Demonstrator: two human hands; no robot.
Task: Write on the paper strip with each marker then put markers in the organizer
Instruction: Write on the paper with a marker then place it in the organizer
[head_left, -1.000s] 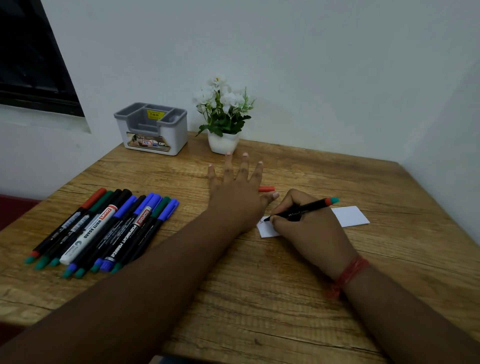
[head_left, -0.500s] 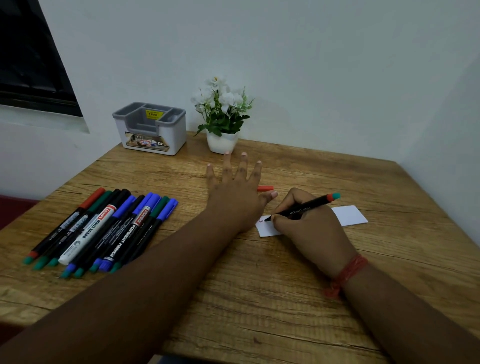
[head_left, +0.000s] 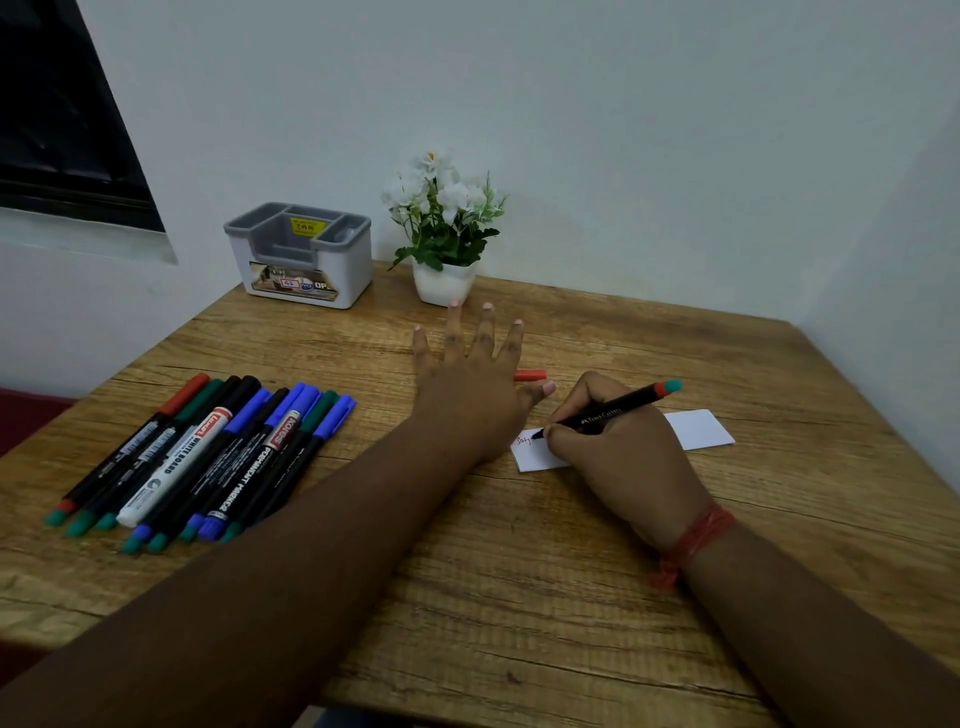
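Roughly a dozen capped markers (head_left: 202, 457) lie side by side at lower left of the frame, on the wooden table (head_left: 519, 597), none yet used by the look of it. Above them, upper left of centre against the wall, the grey organizer (head_left: 301, 254) stands with nothing showing in its compartments; a small white pot of flowers (head_left: 444, 228) sits just to its right.

Centre frame: left hand (head_left: 472, 379) flat on the table, fingers straight and spread, holding nothing, its thumb near the paper's left end. A red cap (head_left: 530, 375) lies on the table just beyond that thumb.

Right of centre: right hand (head_left: 618, 452) pinches a black red-ink marker (head_left: 608, 413) in a writing grip, tip down on the left end of the white paper strip (head_left: 698, 428). A few red letters show there; the hand covers the strip's middle.

Judgement: first marker, early in the task. To do this well, keep strokes light and short, and slide the left palm onto the strip's edge so it can't skate. Leave room rightward for the other markers. Recap with the red cap before the marker goes to the organizer.
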